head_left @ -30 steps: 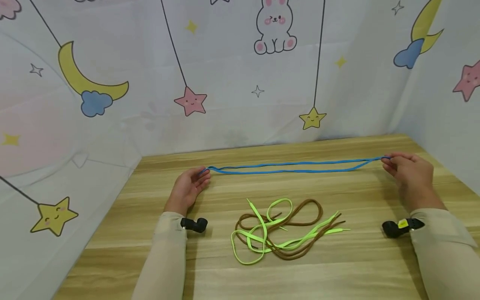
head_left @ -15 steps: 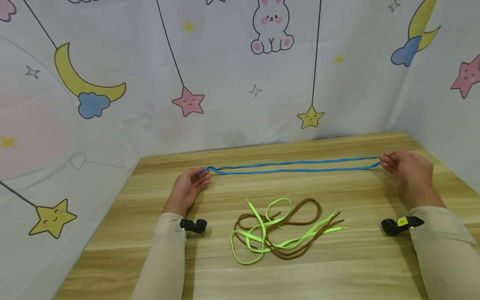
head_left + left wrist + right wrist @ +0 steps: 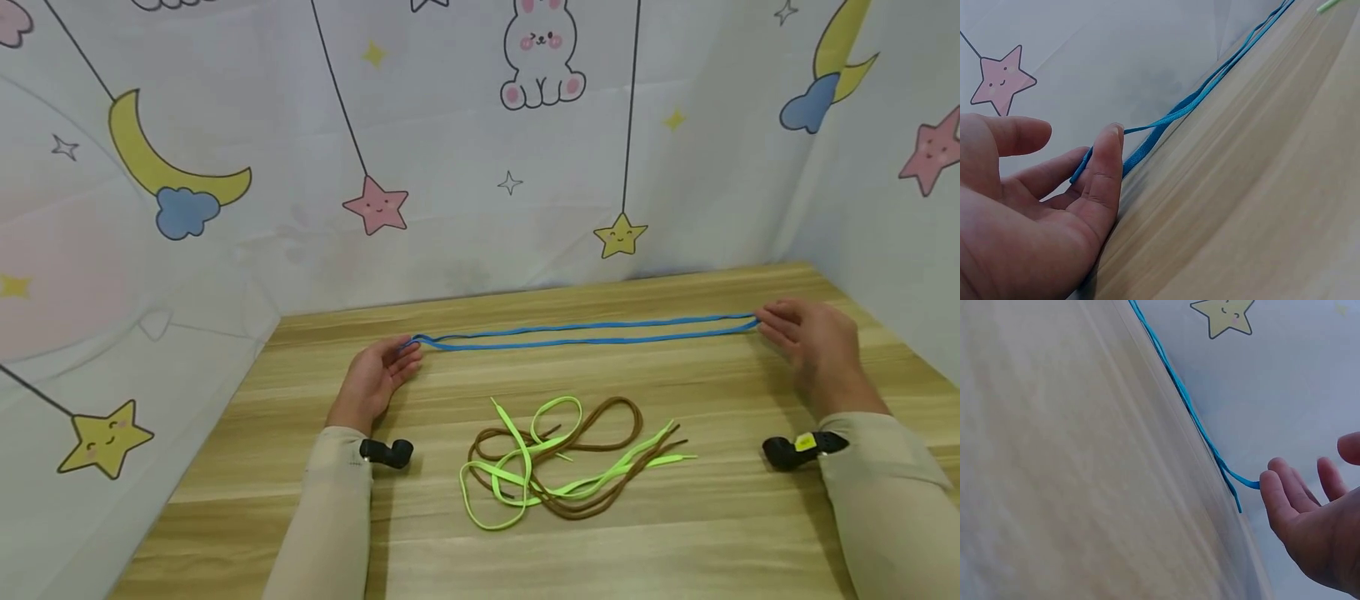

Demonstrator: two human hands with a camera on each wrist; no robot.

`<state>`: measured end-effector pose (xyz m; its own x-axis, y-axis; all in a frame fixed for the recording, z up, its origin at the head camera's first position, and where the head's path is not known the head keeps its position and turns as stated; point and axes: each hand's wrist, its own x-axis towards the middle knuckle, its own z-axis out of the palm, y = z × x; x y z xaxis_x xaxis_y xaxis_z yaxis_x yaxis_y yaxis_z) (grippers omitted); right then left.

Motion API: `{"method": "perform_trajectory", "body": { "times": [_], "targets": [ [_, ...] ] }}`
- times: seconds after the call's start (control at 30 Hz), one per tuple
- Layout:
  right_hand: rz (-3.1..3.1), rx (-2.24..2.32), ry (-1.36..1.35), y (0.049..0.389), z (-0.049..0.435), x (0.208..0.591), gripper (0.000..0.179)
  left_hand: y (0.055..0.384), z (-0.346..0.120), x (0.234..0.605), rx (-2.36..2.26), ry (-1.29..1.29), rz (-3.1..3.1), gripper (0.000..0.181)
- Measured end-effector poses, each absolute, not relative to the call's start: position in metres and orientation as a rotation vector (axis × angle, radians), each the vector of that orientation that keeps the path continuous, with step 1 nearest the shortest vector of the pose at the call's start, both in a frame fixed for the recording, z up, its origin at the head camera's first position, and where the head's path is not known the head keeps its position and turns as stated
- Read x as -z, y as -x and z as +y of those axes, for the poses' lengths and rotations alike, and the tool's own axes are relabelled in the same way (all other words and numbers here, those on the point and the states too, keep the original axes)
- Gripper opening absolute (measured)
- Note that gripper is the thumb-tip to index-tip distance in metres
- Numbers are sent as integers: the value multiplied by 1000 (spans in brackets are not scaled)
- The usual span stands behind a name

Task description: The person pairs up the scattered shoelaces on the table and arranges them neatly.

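A blue shoelace [image 3: 585, 342] is stretched sideways in two strands across the back of the table, between the hands. At its left end is the left hand [image 3: 372, 379]. In the left wrist view the lace end [image 3: 1081, 166] lies among the fingers, and the thumb [image 3: 1025, 135] stands apart from them. The right hand [image 3: 823, 346] is at the other end with fingers mostly straight. In the right wrist view a strand [image 3: 1244, 481] reaches its fingertips, the thumb is apart, and a loose lace tip [image 3: 1239, 505] lies beside them.
A green lace [image 3: 528, 458] and a brown lace [image 3: 637, 412] lie tangled on the wooden table [image 3: 675, 533], nearer the person. A white printed cloth [image 3: 450, 125] stands behind the table and at its sides.
The right hand has shifted slightly left along the blue lace, and the two strands have spread apart near it. The left hand and the other laces keep their places.
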<state>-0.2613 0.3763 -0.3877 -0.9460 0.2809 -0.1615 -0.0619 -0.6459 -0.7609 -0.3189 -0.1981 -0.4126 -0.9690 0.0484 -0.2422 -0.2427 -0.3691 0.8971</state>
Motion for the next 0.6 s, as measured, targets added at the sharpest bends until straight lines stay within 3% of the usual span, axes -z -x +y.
{"method": "perform_trajectory", "body": {
  "times": [0.6],
  "targets": [
    [-1368,-2607,152,257,373,395,11,313,-197,409,-2387,284,1734,46]
  ]
}}
